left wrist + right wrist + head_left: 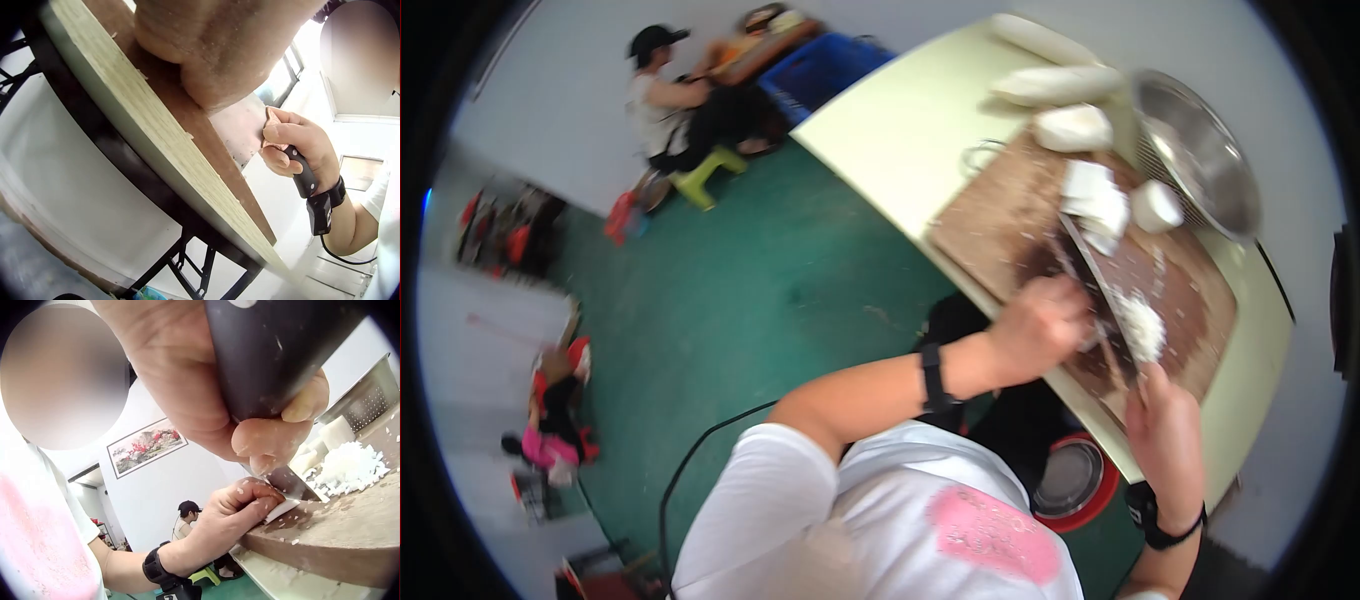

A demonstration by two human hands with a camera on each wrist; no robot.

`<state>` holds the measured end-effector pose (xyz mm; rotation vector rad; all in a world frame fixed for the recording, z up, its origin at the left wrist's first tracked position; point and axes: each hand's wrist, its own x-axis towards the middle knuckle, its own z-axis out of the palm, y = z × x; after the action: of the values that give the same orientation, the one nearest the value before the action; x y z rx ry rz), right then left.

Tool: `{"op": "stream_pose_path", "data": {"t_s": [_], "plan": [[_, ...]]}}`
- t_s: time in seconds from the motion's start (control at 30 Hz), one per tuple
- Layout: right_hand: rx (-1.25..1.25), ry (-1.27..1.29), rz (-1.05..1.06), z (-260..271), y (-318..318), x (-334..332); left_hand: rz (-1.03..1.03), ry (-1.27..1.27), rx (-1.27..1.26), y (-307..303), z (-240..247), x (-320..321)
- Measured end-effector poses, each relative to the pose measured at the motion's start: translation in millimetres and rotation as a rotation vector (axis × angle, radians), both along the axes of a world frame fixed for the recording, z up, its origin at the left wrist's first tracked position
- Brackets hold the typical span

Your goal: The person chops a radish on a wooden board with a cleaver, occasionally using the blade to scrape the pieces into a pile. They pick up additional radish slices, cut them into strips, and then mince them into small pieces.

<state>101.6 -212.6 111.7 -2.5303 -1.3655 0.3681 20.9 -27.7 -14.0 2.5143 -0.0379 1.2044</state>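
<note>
Knife (1104, 300), one, gripped by right hand (1167, 432); left hand (1045, 320), fingers curled, holding white slice (282, 511); two long radishes (1057, 86).

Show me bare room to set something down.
Head view: most of the pale table left of the cutting board and long white vegetables; a narrow strip right of the board, below the metal bowl. Crowded: mid-board, where knife, left hand and chopped heap sit close.
</note>
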Motion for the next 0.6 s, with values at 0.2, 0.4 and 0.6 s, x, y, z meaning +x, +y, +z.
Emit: {"op": "stream_pose_path", "data": {"t_s": [0.2,0.4,0.6], "plan": [[0.082,-0.073,0.066,-13.5,9.5,5.6,-0.081,0.092,-0.051,2.4,8.6,-0.4],[0.182,-0.065,0.045,-18.0,-3.9,12.7,-0.119,0.099,-0.077,2.6,12.1,-1.5],[0.07,-0.033,0.026,-12.8,-11.0,4.4,-0.099,0.12,-0.056,1.3,13.9,-0.5]]}}
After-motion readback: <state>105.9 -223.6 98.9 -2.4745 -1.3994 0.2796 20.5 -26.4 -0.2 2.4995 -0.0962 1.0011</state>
